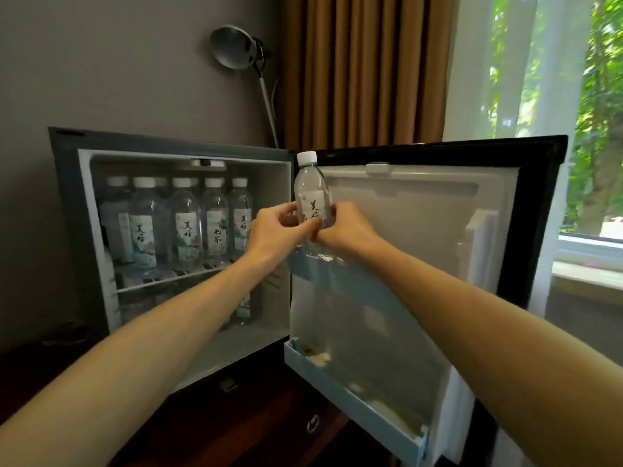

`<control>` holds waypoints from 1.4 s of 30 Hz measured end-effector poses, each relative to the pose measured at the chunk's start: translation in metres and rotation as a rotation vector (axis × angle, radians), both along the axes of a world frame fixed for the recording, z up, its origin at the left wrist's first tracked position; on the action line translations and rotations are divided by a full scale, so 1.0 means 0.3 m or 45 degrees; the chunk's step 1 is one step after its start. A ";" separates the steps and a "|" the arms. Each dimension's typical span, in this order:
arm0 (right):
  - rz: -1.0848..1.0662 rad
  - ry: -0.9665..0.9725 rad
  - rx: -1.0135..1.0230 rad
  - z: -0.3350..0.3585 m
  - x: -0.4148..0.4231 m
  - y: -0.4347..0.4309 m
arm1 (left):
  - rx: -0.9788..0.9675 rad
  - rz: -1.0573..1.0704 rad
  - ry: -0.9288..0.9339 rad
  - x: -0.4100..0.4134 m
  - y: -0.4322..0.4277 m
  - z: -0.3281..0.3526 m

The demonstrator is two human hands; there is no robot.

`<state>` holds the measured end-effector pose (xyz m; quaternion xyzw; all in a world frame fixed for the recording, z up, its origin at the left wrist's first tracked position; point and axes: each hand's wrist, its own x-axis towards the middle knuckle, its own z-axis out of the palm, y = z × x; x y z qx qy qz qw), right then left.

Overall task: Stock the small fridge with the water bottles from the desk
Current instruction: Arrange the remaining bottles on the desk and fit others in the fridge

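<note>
Grey wall [135,62] and brown pleated curtains [364,69] back this corner, with a silver dome-headed lamp [232,47] between them and a bright window [600,129] to the right. On the dark wooden cabinet [236,429] stands the small black fridge [64,183], its white-lined door [421,210] swung open to the right. A row of clear labelled water bottles [185,220] stands on the upper wire shelf, one more bottle [244,306] below. Both bare arms reach forward: the left hand [273,230] and right hand [347,227] curl their fingers round the label of an upright white-capped clear water bottle [312,190], its base at the pale blue upper door rail [323,274], above the pale blue bottom door bin [354,375].
</note>
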<state>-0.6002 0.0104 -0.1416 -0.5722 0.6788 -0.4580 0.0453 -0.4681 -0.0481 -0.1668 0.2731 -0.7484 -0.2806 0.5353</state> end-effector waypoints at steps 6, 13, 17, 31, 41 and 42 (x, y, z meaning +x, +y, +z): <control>-0.069 0.200 0.105 -0.017 0.005 0.017 | -0.069 0.097 -0.133 0.018 -0.006 -0.040; -0.093 0.266 0.087 -0.021 0.013 0.031 | -0.083 0.213 -0.059 0.007 0.027 -0.060; -0.129 0.339 0.090 -0.028 0.008 0.041 | -0.125 0.274 -0.067 -0.001 0.049 -0.060; 0.025 0.716 -0.226 -0.062 0.316 0.106 | -0.077 0.508 0.010 0.284 0.126 -0.103; 0.773 0.635 -0.381 -0.257 0.919 0.074 | -0.118 1.095 0.081 0.961 0.254 -0.315; 0.846 0.625 -0.372 -0.285 0.995 0.074 | -0.090 1.157 0.067 1.035 0.268 -0.344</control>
